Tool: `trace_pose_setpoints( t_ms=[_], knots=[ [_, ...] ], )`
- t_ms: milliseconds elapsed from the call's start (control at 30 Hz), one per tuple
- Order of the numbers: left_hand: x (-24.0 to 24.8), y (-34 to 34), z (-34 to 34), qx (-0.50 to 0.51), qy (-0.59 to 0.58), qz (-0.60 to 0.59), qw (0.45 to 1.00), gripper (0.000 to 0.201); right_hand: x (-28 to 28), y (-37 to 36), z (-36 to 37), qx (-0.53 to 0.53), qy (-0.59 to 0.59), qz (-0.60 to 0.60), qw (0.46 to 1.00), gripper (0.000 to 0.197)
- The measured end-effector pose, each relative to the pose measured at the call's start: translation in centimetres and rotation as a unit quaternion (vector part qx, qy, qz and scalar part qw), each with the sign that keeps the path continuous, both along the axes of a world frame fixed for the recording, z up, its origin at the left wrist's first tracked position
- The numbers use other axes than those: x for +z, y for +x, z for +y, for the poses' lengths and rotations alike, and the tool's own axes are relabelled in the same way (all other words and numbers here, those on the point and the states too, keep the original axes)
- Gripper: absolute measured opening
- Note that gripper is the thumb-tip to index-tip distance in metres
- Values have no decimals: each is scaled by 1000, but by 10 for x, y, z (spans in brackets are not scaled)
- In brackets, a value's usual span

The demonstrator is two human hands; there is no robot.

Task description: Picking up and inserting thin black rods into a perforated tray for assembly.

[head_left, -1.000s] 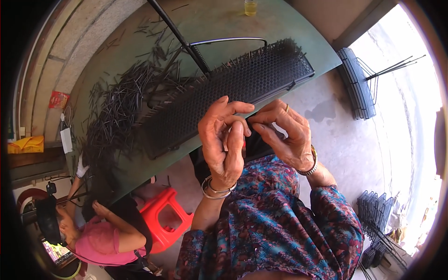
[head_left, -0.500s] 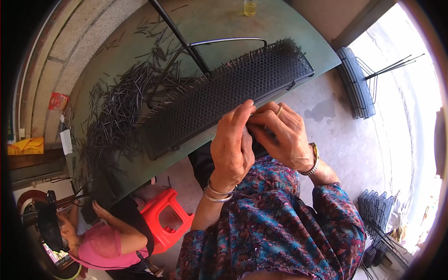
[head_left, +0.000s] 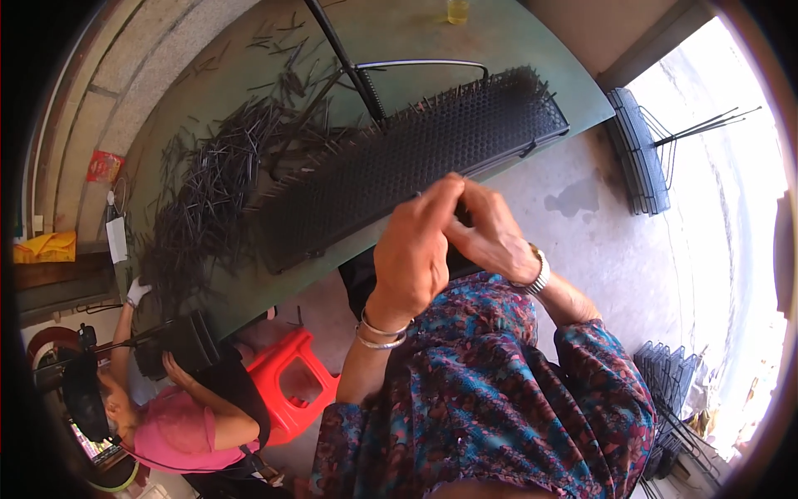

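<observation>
My left hand (head_left: 411, 249) and my right hand (head_left: 490, 233) are pressed together, fingers curled shut, just off the near edge of the green table (head_left: 532, 50). A thin dark pin tip pokes out above my left fingers; whatever else they pinch is hidden between the hands. Just beyond them lies a long black perforated tray (head_left: 399, 166) bristling with upright pins. A heap of loose black pins (head_left: 208, 191) is spread over the table's left part.
A co-worker in pink (head_left: 179, 432) sits at lower left, holding a black block (head_left: 179, 345). A red plastic stool (head_left: 291, 382) stands beside me. Black trays are stacked on the concrete floor at right (head_left: 636, 154) and lower right (head_left: 669, 382). A yellow glass (head_left: 457, 10) stands at the far table edge.
My hands have closed tighter together and shifted slightly right, the left hand turning its back toward me. The co-worker has raised a black block.
</observation>
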State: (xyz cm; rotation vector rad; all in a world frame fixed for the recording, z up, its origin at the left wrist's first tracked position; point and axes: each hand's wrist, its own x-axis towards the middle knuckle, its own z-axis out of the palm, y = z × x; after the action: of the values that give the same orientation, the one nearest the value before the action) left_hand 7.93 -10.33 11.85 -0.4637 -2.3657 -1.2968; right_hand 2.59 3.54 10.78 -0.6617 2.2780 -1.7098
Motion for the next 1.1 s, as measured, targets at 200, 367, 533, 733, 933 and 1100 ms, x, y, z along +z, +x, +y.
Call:
trace_pose_setpoints(
  t_ms=[200,367,533,733,933,1100],
  knots=[
    [0,-6,-4,28,435,67,898,59,-38,24,-7,31,4,-115,993,10],
    [2,2,-22,-4,553,27,832,67,-21,11,-4,0,20,-74,997,12],
    [0,7,-32,-13,598,30,801,68,-20,13,-17,13,5,-60,998,12],
    [-6,15,-47,21,581,-41,813,59,-25,11,-41,16,56,27,998,15],
    [-17,28,-76,79,574,-35,814,41,-7,-5,-85,108,55,99,988,10],
    [-28,34,-125,187,593,31,782,36,33,-34,-162,163,35,260,951,11]
  ],
)
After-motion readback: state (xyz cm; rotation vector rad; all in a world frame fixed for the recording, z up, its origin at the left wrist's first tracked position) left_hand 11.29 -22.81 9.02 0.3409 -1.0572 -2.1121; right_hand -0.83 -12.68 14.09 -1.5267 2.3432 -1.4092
